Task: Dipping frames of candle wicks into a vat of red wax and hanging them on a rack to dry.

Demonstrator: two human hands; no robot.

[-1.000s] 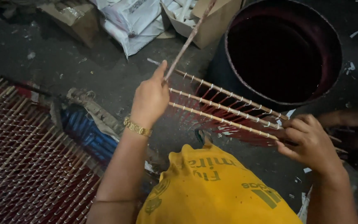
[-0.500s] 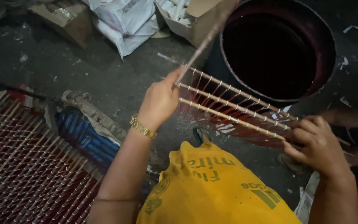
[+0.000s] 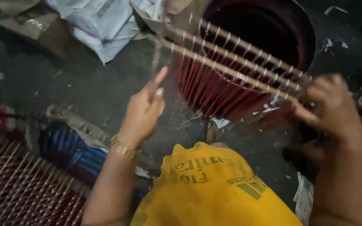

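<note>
Right hand (image 3: pixel 334 104) grips the stick rack (image 3: pixel 235 71) over the drum (image 3: pixel 306 29); left hand (image 3: pixel 143 111) seemingly pinches a loose stick (image 3: pixel 158 46).

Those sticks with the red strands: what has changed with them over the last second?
The right hand has lifted the sticks up over the drum, strands hanging at its mouth. The left hand still pinches its single stick, now swung more upright. The racks on the floor stayed put.
</note>
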